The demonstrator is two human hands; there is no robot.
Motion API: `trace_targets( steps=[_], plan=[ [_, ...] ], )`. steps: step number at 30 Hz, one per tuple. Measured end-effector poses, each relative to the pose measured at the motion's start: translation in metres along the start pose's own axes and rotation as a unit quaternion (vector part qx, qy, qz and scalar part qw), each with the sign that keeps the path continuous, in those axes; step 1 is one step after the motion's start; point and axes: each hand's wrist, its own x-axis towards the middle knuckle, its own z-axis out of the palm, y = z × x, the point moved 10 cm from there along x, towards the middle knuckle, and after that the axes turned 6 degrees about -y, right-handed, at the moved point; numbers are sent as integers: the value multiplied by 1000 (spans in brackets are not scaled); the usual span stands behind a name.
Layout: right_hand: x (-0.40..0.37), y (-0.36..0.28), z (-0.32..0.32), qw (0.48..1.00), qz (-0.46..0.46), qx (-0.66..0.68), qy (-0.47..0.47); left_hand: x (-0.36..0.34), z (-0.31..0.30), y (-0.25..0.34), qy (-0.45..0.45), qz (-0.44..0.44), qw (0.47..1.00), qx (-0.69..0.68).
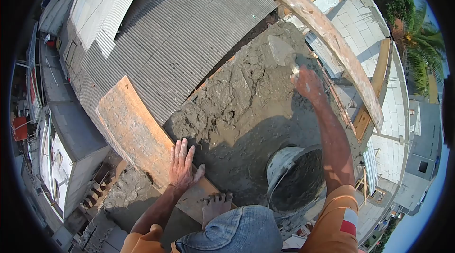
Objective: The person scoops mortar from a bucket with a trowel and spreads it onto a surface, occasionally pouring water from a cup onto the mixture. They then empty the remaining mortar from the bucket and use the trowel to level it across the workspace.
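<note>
Plank (137, 134) under the left hand (182, 165): bare weathered wood, rough, matt, cement-smeared. Mortar (241, 106) just beside it is wet, grey, lumpy. Trowel (282, 51) in the right hand (307, 83) looks like dull metal, caked. Bucket (284, 163) below that hand: whitish plastic, crusted.

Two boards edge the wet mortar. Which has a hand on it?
The reddish-brown board at left: the left hand lies flat on it. The pale right board is untouched; the right hand holds a trowel.
</note>
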Motion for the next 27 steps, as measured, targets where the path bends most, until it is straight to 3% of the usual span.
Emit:
trace_targets(
  steps=[5,9,12,14,15,17,21,23,27],
  plan=[
    [35,47,-2,1000,25,-15,2,0,2,1,2,-2,1000,-21],
    [65,58,-2,995,-52,-24,79,1,4,1,-6,-2,1000,-21],
    [69,71,8,996,56,65,-38,1,2,1,-4,-7,1000,1],
    [55,83,17,945,162,281,-42,1,3,2,-5,-7,1000,-3],
    [49,74,10,945,160,281,-44,0,3,0,-7,-8,1000,-4],
    [30,50,16,911,179,345,-135,1,3,0,-4,-8,1000,-3],
    [-25,31,50,881,115,429,-165,1,2,0,-4,-8,1000,-10],
    [-60,2,55,842,35,496,-207,0,4,1,-11,-6,1000,-9],
    [-98,-36,53,843,-8,475,-252,0,4,1,-1,-3,1000,-5]
  ],
)
